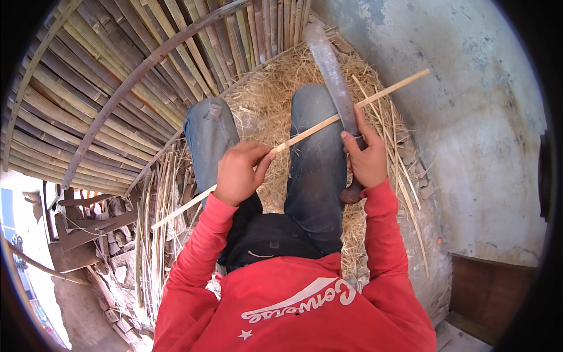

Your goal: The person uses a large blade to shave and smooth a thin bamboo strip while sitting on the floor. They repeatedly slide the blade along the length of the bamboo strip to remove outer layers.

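Observation:
Pinched in my left hand (240,170) is a long, pale bamboo strip (311,130), which slants from the lower left up to the right across my thighs. My right hand (368,154) is closed around the dark handle of a large knife (333,73); the handle's curved end shows below my palm. The broad grey blade points away from me and crosses the strip above my right knee. Strip and blade appear to touch at the crossing. My right thumb lies along the base of the blade.
Bamboo shavings (272,76) cover the ground between and beyond my legs. At the left stands a slatted bamboo panel (111,88) with curved ribs. Thin strips lie in bundles (153,234) by my left side and more strips (404,176) along the grey wall (469,117) at right.

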`<state>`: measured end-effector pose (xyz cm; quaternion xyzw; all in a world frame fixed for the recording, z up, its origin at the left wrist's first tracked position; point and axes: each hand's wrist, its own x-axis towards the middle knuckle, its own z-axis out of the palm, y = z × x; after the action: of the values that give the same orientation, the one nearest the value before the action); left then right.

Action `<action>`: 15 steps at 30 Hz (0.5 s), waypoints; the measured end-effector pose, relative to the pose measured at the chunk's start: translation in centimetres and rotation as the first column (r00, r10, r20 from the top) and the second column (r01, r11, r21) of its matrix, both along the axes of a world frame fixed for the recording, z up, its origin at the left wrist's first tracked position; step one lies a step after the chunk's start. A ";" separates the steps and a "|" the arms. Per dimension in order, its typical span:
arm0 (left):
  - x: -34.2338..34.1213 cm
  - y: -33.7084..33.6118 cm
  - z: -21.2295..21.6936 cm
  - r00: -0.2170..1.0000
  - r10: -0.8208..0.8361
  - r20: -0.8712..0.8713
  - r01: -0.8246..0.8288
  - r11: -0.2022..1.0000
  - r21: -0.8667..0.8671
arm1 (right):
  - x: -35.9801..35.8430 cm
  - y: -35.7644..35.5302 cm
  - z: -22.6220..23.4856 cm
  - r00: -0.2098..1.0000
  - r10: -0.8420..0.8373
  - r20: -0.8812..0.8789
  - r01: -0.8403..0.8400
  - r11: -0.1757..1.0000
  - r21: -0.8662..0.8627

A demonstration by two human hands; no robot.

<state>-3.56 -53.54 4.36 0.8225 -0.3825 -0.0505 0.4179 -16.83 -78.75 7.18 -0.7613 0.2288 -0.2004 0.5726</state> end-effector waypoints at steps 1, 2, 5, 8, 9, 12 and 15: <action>0.1 -0.7 0.1 0.976 0.024 0.217 -0.002 0.995 -0.103 | 0.2 0.4 -0.3 1.000 0.004 0.003 -0.004 1.000 0.001; 0.2 -1.6 0.2 0.904 0.071 0.421 0.017 0.979 -0.202 | 0.3 1.0 -0.6 1.000 0.013 -0.017 -0.013 1.000 0.001; -0.6 -4.0 0.4 0.951 0.071 0.302 0.001 0.973 -0.231 | 0.3 0.9 -0.9 0.991 0.029 -0.133 -0.034 0.999 -0.037; -0.6 -6.6 -0.2 0.992 0.128 0.015 -0.124 0.979 -0.162 | 0.6 0.7 -2.0 1.000 0.014 -0.028 -0.020 0.972 -0.235; -0.2 -6.9 -0.5 0.992 0.129 0.015 -0.125 0.979 -0.164 | 0.7 0.8 -2.0 0.999 0.016 -0.037 -0.024 0.973 -0.231; 0.3 -7.6 -1.4 0.970 0.221 -0.102 -0.238 0.947 -0.215 | 0.5 1.0 -1.4 0.999 0.020 -0.051 -0.031 0.973 -0.227; 0.6 -6.8 -1.7 0.954 0.263 -0.145 -0.296 0.905 -0.305 | 0.3 1.1 -0.6 0.991 -0.005 -0.134 -0.025 0.975 -0.220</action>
<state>-2.94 -60.33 2.62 0.7856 -0.2421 0.0319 0.5685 -16.55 -77.65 6.54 -0.8332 0.2391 -0.1705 0.4685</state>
